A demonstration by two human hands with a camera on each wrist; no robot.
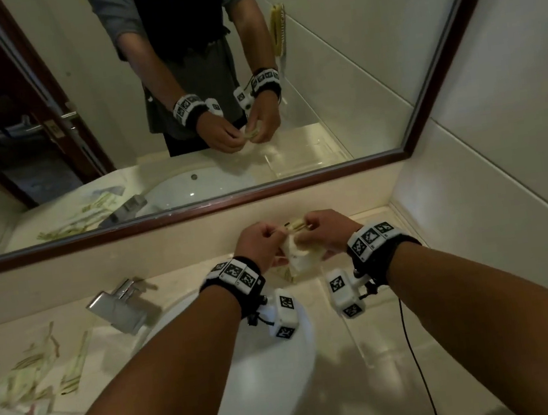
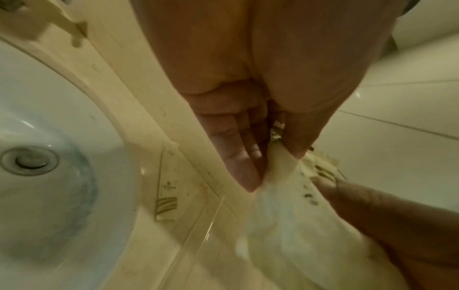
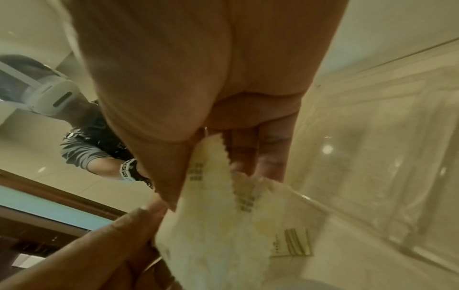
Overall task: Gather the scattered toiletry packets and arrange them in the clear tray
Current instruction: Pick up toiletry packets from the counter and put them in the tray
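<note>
Both hands meet above the counter, just in front of the mirror, and hold one bundle of cream toiletry packets (image 1: 296,246) between them. My left hand (image 1: 269,233) pinches the bundle's left end, my right hand (image 1: 309,227) its right end. In the left wrist view the left hand (image 2: 273,162) pinches the pale packets (image 2: 285,206) between thumb and fingers. The right hand (image 3: 218,170) grips serrated-edged packets (image 3: 218,215). Below the hands stands the clear tray (image 1: 360,345), right of the basin; one packet (image 3: 293,243) lies flat in it. More packets (image 1: 43,366) lie scattered on the counter at far left.
A white basin (image 1: 252,375) sits under my left forearm, with a chrome tap (image 1: 119,305) behind it to the left. The framed mirror (image 1: 297,180) rises close behind the hands. A tiled wall closes the right side. Another packet (image 2: 166,200) lies by the basin's rim.
</note>
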